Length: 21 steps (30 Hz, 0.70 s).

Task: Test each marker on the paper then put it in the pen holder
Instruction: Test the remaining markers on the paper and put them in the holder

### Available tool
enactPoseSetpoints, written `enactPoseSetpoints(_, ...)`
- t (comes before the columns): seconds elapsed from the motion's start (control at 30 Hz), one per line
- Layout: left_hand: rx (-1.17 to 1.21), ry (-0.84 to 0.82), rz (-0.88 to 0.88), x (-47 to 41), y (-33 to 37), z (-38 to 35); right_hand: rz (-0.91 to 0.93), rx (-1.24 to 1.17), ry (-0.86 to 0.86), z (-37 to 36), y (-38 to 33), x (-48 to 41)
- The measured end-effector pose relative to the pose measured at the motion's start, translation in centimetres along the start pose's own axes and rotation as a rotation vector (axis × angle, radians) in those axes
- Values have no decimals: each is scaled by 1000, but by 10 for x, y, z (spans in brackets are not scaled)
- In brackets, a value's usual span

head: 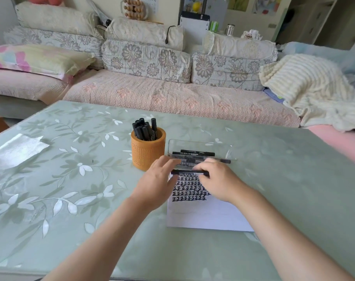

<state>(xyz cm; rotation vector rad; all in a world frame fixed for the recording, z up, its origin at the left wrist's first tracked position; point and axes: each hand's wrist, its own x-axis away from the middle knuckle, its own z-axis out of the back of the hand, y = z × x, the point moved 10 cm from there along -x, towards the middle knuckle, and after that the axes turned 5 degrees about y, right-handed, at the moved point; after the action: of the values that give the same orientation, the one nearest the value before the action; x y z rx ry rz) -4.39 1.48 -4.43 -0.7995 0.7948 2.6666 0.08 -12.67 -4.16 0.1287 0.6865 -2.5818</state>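
A black marker (187, 172) lies level above the top of the white paper (205, 216), held between both hands. My right hand (219, 179) grips its right end. My left hand (160, 185) has its fingers at the left end, near the cap. Rows of black test marks (189, 189) fill the paper's upper part. An orange pen holder (148, 151) stands left of the hands with several black markers (145, 129) upright in it. Behind the hands a clear tray (201, 145) holds more black markers (197, 153).
All this is on a green table with a floral cover (71, 179). A shiny silver sheet (16, 151) lies at the left edge. A sofa with cushions (146, 61) and a cream blanket (306, 86) runs behind the table.
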Motion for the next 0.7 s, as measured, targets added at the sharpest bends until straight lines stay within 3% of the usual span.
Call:
enactPoseSetpoints(0.23,74,15,4,-2,20,3,-159,-463,188,22,16,23)
enactPoseSetpoints(0.4,167,-95,7,4,42,-8,-306,-951,226,18,27,42)
enactPoseSetpoints(0.57,147,-150,-8,13,59,-13,-285,-971,237,18,25,49)
enactPoseSetpoints(0.7,111,-86,28,11,53,0,-222,-766,187,22,26,49)
